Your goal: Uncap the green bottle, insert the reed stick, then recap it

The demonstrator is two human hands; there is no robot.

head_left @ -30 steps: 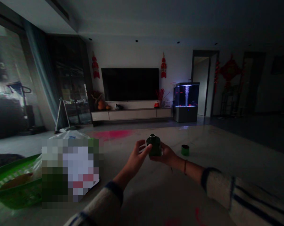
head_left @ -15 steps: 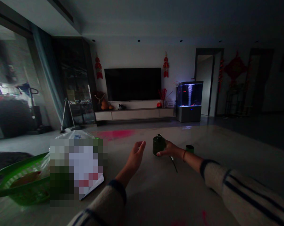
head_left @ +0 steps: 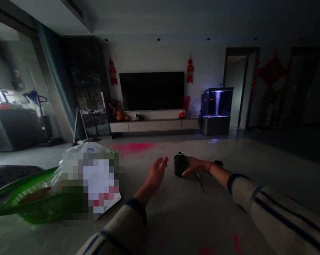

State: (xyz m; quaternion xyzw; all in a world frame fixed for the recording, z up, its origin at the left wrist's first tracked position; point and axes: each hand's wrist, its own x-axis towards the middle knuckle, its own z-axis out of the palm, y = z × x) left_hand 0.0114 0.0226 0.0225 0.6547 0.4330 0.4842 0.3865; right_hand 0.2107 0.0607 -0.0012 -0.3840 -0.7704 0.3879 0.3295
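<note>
In a dimly lit living room, a person in a pale sleeve (head_left: 258,203) with dark stripes grips a dark green bottle (head_left: 179,168) in the right hand (head_left: 198,165), thumb across its lower front and palm against its right side. The bottle stands upright, its narrow neck rimmed in white, above or on the grey counter (head_left: 173,216); in this light it is hard to say whether its base touches down. The left hand (head_left: 154,175) is open, fingers loosely bent, just beside the bottle and apart from it. A thin dark stick (head_left: 201,185) slants down from below the right hand, while a short green cylinder (head_left: 218,163) with a dark top sits partly hidden behind the right wrist. At left, a green basket (head_left: 41,211) rests near a clear plastic bag (head_left: 89,147) and a white item (head_left: 100,175) largely masked by pixelation. A pink patch (head_left: 136,146) marks the far part of the surface. Behind, a television (head_left: 152,91) hangs above a low cabinet (head_left: 154,124), between two red ornaments (head_left: 190,71), with a lit aquarium (head_left: 217,102) to the right.
</note>
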